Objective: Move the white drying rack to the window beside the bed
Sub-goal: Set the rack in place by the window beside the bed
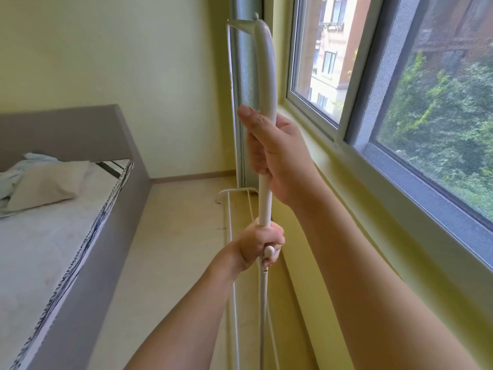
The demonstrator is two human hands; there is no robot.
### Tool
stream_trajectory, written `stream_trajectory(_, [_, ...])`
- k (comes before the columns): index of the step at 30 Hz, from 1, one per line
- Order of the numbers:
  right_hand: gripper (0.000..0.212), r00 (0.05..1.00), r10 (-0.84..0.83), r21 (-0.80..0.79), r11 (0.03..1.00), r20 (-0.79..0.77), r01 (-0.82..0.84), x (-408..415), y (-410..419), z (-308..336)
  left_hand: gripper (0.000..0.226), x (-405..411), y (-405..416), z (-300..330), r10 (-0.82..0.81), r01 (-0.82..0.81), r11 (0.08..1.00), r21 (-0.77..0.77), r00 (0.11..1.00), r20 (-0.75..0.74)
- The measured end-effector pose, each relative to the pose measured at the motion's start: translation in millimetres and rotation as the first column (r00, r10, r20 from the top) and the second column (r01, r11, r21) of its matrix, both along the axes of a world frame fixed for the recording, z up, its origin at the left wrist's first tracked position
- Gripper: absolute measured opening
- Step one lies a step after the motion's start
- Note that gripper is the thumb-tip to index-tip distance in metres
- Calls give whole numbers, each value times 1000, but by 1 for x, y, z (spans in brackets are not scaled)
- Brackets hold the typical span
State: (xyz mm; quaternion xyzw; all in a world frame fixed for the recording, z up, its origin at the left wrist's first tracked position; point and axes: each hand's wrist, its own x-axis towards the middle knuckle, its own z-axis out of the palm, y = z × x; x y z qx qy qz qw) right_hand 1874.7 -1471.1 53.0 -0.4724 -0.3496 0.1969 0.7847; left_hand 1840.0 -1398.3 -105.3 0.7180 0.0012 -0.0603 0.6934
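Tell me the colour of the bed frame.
Grey bed frame, clearest in the head view.

Rack (265,76) between bed (66,209) (left) and window (400,102) (right)

Right hand (277,156) clenched above left hand (262,243), both fisted.

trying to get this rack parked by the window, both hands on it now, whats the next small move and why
Probably lower the white drying rack until its foot rail rests on the floor, then let go. The right hand and left hand both grip its upright tube, and it already stands in the gap between the window wall and the bed.
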Motion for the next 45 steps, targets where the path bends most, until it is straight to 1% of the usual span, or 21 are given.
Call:
stream_trajectory(5, [39,1000,-27,-13,1000,5,27,23,22,3,22,26,23,1,24,-24,1000,-11,1000,3])
stream_trajectory(11, [39,1000,-27,-2,1000,-6,27,54,43,1,26,58,47,-5,-16,17,1000,-12,1000,15])
stream_trajectory(23, [41,998,-56,-3,998,3,56,108,84,-1,26,118,87,-10,-35,35,999,-20,999,14])
stream_trajectory(35, [41,998,-70,15,997,8,70,148,116,-2,26,159,119,-11,-73,74,997,-20,997,34])
stream_trajectory(45, [42,999,-31,-12,999,-8,31,192,143,1,24,201,149,-7,-4,4,999,40,1000,0])
